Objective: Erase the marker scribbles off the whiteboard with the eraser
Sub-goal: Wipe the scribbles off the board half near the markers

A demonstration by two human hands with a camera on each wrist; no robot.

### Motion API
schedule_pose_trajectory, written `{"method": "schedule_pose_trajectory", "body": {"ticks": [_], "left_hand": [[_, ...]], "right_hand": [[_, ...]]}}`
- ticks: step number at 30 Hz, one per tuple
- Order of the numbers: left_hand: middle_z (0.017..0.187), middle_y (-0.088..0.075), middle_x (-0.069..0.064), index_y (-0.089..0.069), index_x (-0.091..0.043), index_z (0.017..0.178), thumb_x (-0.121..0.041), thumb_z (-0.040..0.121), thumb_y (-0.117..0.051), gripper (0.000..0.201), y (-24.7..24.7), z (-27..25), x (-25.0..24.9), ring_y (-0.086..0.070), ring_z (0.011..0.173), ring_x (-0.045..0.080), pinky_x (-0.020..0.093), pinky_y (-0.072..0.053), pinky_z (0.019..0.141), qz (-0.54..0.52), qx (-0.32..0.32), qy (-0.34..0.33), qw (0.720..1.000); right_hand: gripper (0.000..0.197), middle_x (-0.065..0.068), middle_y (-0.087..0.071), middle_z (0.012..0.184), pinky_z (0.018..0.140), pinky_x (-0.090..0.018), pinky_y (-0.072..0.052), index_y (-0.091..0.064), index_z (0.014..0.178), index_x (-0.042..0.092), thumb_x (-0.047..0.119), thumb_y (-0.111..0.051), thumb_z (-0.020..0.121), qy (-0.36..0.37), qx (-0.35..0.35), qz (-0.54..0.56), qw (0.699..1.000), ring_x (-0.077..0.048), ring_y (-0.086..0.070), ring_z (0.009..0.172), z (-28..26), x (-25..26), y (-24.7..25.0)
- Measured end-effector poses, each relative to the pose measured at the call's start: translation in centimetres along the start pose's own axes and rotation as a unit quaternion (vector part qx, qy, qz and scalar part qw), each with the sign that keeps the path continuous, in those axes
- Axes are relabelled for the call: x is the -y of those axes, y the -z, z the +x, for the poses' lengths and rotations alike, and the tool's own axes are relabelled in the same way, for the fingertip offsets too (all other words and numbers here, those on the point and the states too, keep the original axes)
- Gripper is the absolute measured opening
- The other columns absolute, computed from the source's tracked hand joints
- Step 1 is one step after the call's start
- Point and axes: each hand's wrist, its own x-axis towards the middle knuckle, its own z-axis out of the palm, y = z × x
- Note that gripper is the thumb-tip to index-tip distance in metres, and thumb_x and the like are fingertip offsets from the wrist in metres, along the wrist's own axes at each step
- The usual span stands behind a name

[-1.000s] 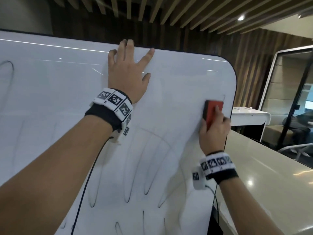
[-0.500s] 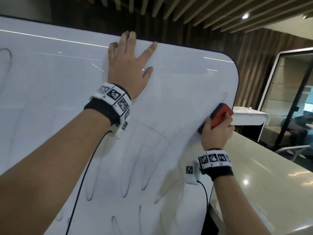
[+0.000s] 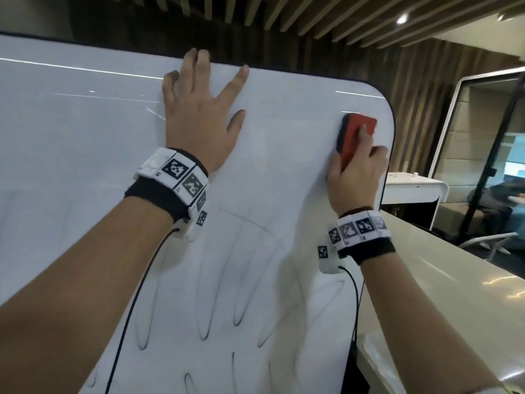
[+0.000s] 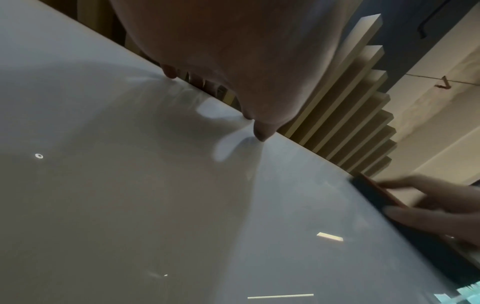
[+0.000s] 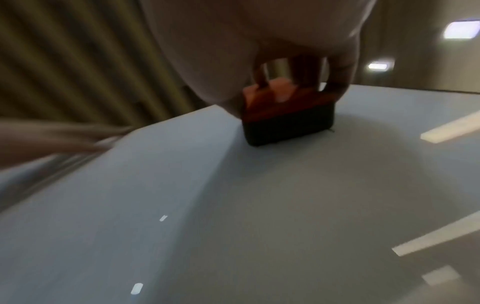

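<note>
Head view. The whiteboard (image 3: 85, 137) fills the frame from 9 to 1 o'clock. The left hand (image 3: 196, 115) lies flat on it at 12 o'clock, fingertips at its top edge. The eraser (image 3: 355, 135), under the right hand (image 3: 355, 177), sits on the board at 2 o'clock, near the upper right corner. The scribbles (image 3: 216, 294) lie at 6 o'clock, below both hands. The worktop (image 3: 454, 294) lies at 4 o'clock, right of the board.

Pale counter (image 3: 454, 294), slatted wood ceiling (image 3: 326, 21)
</note>
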Motion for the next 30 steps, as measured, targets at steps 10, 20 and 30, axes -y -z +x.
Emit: {"method": "schedule_pose_trajectory", "body": {"ticks": [10, 20, 30], "left_hand": [[0.163, -0.023, 0.022, -0.026, -0.037, 0.158, -0.051, 0.100, -0.043, 0.062, 0.4, 0.0, 0.4, -0.019, 0.153, 0.039, 0.059, -0.019, 0.120, 0.011, 0.008, 0.000, 1.000], [0.164, -0.020, 0.021, -0.022, -0.039, 0.158, -0.061, 0.098, -0.039, 0.067, 0.2, -0.3, 0.1, -0.016, 0.155, 0.038, 0.059, -0.015, 0.122, 0.003, 0.005, 0.000, 1.000], [0.166, -0.022, 0.012, -0.026, -0.036, 0.158, -0.064, 0.095, -0.042, 0.070, 3.4, -0.5, 6.2, -0.013, 0.157, 0.026, 0.057, -0.004, 0.124, -0.010, 0.029, 0.009, 0.999]], "right_hand": [[0.070, -0.033, -0.047, 0.126, 0.102, -0.050, -0.033, -0.039, 0.151, 0.006, 0.037, -0.048, 0.089, -0.197, -0.026, 0.021, 0.980, -0.052, -0.045, 0.116, -8.2, -5.4, -0.6], [0.053, -0.019, -0.053, 0.126, 0.092, -0.046, -0.043, -0.049, 0.148, 0.019, 0.031, -0.060, 0.097, 0.226, 0.031, -0.019, 0.974, -0.037, -0.049, 0.102, -3.1, 2.6, -1.0], [0.065, -0.033, -0.051, 0.122, 0.103, -0.053, -0.035, -0.046, 0.142, -0.005, 0.029, -0.059, 0.088, -0.138, 0.009, 0.065, 0.988, -0.049, -0.047, 0.113, -15.8, -6.5, -2.0]]}}
